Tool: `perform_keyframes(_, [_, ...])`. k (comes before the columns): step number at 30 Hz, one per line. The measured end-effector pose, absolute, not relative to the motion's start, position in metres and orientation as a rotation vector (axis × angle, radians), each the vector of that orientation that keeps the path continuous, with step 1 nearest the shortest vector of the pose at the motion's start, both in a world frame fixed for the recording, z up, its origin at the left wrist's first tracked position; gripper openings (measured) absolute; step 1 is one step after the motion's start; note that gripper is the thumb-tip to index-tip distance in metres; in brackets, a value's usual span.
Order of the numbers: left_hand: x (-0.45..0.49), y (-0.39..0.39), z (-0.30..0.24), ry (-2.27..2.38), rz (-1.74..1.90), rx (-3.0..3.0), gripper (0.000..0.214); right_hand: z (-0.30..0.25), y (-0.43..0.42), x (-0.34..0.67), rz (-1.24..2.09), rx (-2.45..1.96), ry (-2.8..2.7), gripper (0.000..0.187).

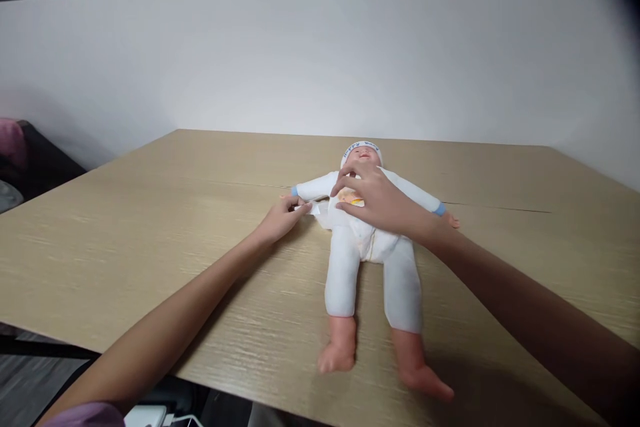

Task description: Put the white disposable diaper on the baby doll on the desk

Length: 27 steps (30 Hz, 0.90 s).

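A baby doll (370,260) in a white romper lies on its back on the wooden table (150,227), head away from me, bare feet toward me. It wears a white cap with a blue band. My left hand (283,217) pinches a white flap of the romper at the doll's side, fingers closed on the cloth. My right hand (373,197) rests on the doll's chest, fingers curved and pressing on the cloth over an orange print.
A white partition wall (320,53) stands behind the table. A dark seat with a pink item (13,140) is at the far left. White things (150,415) lie on the floor below the table's near edge.
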<state>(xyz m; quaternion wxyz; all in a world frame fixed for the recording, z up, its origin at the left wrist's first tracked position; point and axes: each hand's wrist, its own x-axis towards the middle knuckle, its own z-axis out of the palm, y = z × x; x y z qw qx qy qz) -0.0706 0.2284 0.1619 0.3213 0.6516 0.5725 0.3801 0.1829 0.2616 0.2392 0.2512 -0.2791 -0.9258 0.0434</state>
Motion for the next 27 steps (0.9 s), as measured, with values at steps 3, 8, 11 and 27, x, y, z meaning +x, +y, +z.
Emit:
perform_keyframes(3, [-0.065,0.226,0.166,1.383,1.102,1.617,0.045,0.246,0.263,0.175,0.054,-0.824,-2.675,0.022])
perform_keyframes(8, [-0.057,0.224,0.171,1.274,1.174,1.534,0.043,0.247,0.271,0.168,0.122,-0.85,-2.854,0.031])
perform_keyframes(11, [-0.053,0.225,0.174,1.235,1.205,1.536,0.043,0.246,0.278,0.163,0.038,-0.78,-2.959,0.03])
perform_keyframes(27, [0.0,0.238,0.211,1.199,1.185,1.596,0.042,0.229,0.233,0.192,0.19,-1.189,-2.312,0.023])
